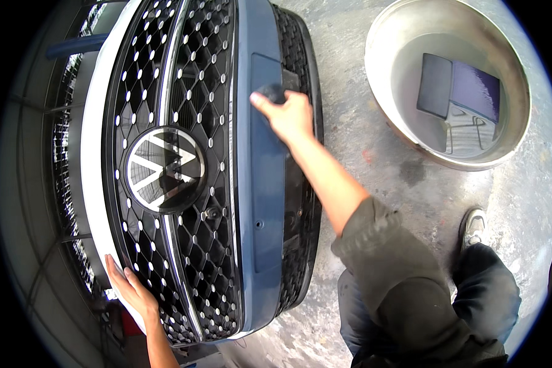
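A car's front bumper (260,184) with a blue-grey band stands in front of me, its black mesh grille (193,122) dotted with silver studs and crossed by a chrome strip. My right hand (291,116) is closed round a dark, rounded pad (272,93) on the band's upper part, thumb stretched toward the grille side. The pad's underside is hidden. At the lower left, my left hand (132,291) lies with fingers extended on the white edge panel (95,184) and the border of the grille. A round emblem (167,170) sits mid-grille.
On the grey concrete floor (374,178), a round metal basin (380,104) holds water, with a dark grey sheet (434,86) and a purple one (475,92) in it. My shoe (473,227) is below the basin. A blue bar (76,46) juts in at upper left.
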Available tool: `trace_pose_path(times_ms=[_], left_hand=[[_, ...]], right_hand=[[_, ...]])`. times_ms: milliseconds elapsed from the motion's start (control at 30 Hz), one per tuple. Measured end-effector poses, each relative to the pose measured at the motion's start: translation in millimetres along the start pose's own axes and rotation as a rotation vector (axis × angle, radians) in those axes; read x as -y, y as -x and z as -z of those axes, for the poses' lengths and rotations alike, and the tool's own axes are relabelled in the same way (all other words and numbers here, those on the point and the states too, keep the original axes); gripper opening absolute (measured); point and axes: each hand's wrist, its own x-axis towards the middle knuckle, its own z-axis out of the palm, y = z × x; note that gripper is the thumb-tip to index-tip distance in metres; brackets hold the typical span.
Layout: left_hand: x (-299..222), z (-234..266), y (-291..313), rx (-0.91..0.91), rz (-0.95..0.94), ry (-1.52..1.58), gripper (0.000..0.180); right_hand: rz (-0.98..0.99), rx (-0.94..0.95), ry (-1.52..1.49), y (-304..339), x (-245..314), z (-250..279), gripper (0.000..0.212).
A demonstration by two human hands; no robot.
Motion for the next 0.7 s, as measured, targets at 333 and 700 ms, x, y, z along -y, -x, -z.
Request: trace_pose_path(times_ms=[333,700], left_hand=[[22.4,-11.8,5.2,-0.042,0.018,0.066,0.054],[-110.3,5.3,36.9,-0.133,0.088,0.474,0.038]], right_hand=[[-0.071,0.254,-0.158,154.2,-5.8,52.0,0.052],[0.573,0.327,0.741,82.0,180.3,158.4,0.066]])
